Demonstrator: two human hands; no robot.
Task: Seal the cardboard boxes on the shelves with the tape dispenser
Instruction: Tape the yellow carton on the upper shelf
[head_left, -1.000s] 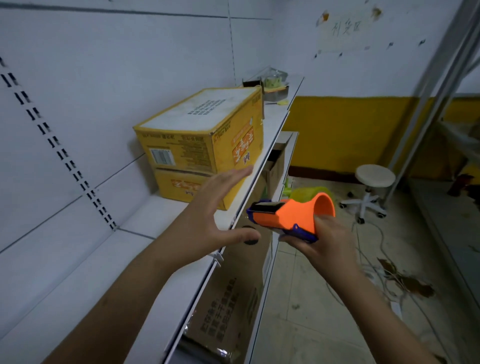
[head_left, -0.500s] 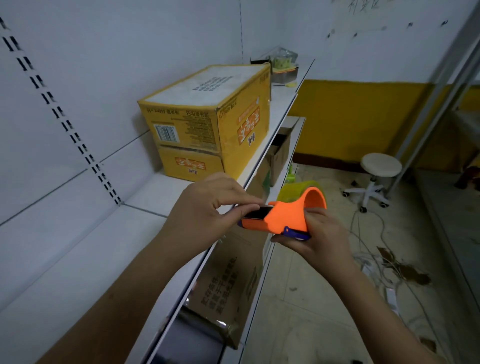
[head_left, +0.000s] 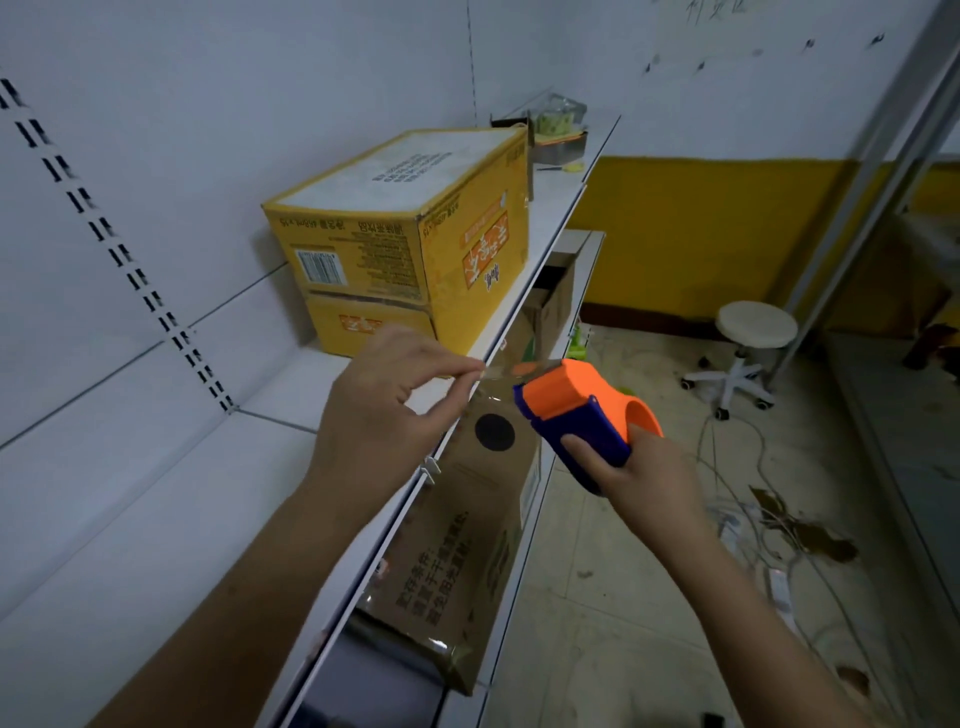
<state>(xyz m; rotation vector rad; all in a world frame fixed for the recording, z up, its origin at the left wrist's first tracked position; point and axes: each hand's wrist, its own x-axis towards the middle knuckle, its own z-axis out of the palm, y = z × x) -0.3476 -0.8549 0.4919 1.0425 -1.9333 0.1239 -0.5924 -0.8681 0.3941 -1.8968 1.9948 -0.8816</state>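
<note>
My right hand (head_left: 639, 473) grips an orange and blue tape dispenser (head_left: 576, 410) just off the front edge of the white upper shelf (head_left: 156, 519). My left hand (head_left: 379, 410) pinches the free end of the clear tape (head_left: 498, 371) between thumb and forefinger, a short strip stretched from the dispenser's mouth. A yellow cardboard box (head_left: 410, 218) sits on the upper shelf beyond my hands, stacked on a second yellow box (head_left: 363, 325). A brown cardboard box (head_left: 457, 545) stands on the lower shelf below my hands.
Another open brown box (head_left: 553, 301) sits farther along the lower shelf. Small items and a metal tin (head_left: 558, 132) lie at the upper shelf's far end. A white stool (head_left: 748, 348), cables and debris are on the floor to the right.
My left hand went from open to pinching the tape end and has pulled a short strip out. My right hand has turned the dispenser, its blue underside now facing up.
</note>
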